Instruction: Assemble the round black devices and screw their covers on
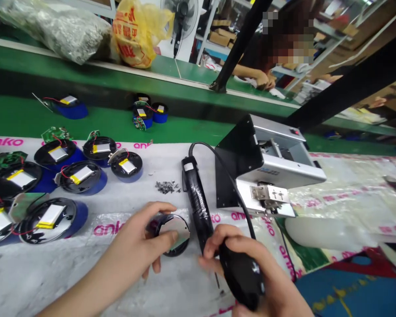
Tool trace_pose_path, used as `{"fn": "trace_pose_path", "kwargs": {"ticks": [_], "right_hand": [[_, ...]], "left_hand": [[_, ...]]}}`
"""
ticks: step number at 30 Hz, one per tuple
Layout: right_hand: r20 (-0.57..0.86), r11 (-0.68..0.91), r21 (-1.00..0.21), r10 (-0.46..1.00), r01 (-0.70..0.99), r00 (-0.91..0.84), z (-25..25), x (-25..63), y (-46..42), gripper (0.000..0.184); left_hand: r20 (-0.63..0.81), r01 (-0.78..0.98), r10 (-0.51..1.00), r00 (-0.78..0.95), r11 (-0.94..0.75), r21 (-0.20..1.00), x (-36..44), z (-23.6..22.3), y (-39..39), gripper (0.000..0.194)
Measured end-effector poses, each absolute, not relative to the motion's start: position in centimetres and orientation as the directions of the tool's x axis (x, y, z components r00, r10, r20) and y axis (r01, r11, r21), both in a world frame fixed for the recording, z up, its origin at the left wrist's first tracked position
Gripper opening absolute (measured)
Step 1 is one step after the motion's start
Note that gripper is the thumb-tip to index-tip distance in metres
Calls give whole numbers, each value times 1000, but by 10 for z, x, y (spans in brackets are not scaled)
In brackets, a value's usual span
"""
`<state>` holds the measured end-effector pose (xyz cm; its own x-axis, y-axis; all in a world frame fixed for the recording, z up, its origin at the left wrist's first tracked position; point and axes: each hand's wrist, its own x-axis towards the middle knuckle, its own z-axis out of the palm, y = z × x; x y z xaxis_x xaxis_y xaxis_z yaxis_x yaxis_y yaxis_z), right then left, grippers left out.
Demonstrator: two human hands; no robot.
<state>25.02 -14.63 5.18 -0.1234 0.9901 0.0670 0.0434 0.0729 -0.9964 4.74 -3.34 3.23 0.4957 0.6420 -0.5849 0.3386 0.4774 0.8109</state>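
Note:
My left hand (148,242) is closed around a round black housing, its thumb pressing a light flat board (182,231) on top. A glossy black rounded piece (240,275) sits in my right hand (264,259), fingers wrapped about it; its exact kind I cannot tell. Between the hands lies a black electric screwdriver (198,200), its bit towards me and its cord running up behind. My right fingertips are close to its lower end; whether they touch it is unclear. Small dark screws (167,187) form a loose pile beyond my left hand.
Several blue round housings (82,180) with batteries and wired boards stand at the left. A silver and black machine (267,163) is at the right, near a whitish bottle (326,232). Across the bench are a yellow bag (135,33), a fan (181,20) and a co-worker's hands (264,80).

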Motion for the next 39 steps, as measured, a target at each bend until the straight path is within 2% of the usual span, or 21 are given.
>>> {"fn": "trace_pose_path", "kwargs": {"ticks": [4, 7, 11, 17, 22, 25, 28, 32, 39], "right_hand": [[246, 285, -825, 959, 488, -144, 45, 246, -134, 62], [284, 320, -735, 946, 598, -158, 37, 241, -126, 62], [236, 278, -746, 960, 605, -150, 32, 239, -123, 71], [231, 256, -796, 966, 549, -116, 29, 239, -125, 71], [232, 308, -706, 951, 638, -203, 35, 236, -121, 70], [183, 324, -600, 946, 732, -269, 43, 230, -115, 64], [116, 343, -533, 935, 773, -335, 49, 222, -106, 59], [95, 358, -518, 927, 777, -364, 52, 216, -93, 59], [117, 396, -562, 907, 726, -405, 49, 221, -88, 65]], "left_hand": [[-582, 350, 620, 526, 466, 813, 49, 31, -31, 39], [-582, 325, 578, 572, 492, 808, 48, 30, -30, 33], [-585, 308, 563, 584, 514, 801, 46, 30, -29, 33], [-576, 290, 568, 588, 516, 806, 45, 31, -29, 31], [-540, 206, 564, 624, 548, 811, 45, 27, -30, 33], [-498, 125, 531, 686, 588, 799, 40, 20, -27, 44], [-415, 32, 450, 790, 647, 762, 29, 13, -18, 47], [-328, 1, 305, 894, 732, 682, 16, 10, -4, 43], [-306, 16, 268, 914, 728, 686, 12, 7, 1, 45]]}}
